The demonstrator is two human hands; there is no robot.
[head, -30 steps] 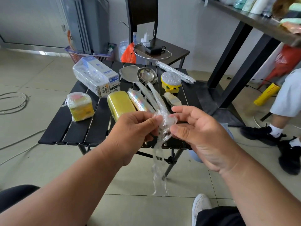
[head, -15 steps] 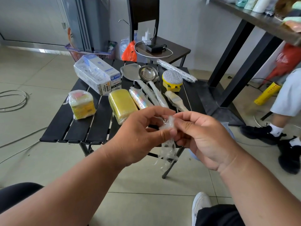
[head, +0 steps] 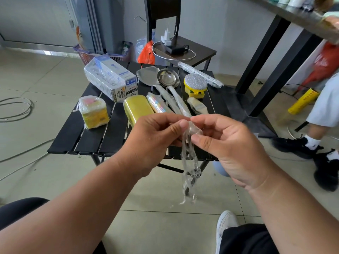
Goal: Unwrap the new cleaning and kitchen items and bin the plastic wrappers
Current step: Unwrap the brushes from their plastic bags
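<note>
Tiled floor surrounds our black slatted counter [head: 88, 136], which carries, left to right, a wrapped yellow sponge pack [head: 94, 111], a boxed item [head: 110, 79], a yellow sponge [head: 136, 109], a spatula [head: 148, 76], a ladle [head: 167, 78] and a scrubber [head: 195, 85]. Nearer, our left hand [head: 152, 138] and right hand [head: 225, 142] each pinch the clear plastic wrapper [head: 189, 162], its crumpled tail hanging between them above the floor.

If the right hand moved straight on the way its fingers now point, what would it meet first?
The right hand points left, so it would probably meet the plastic wrapper it pinches, then the left hand just beyond. Depth is uncertain.
</note>
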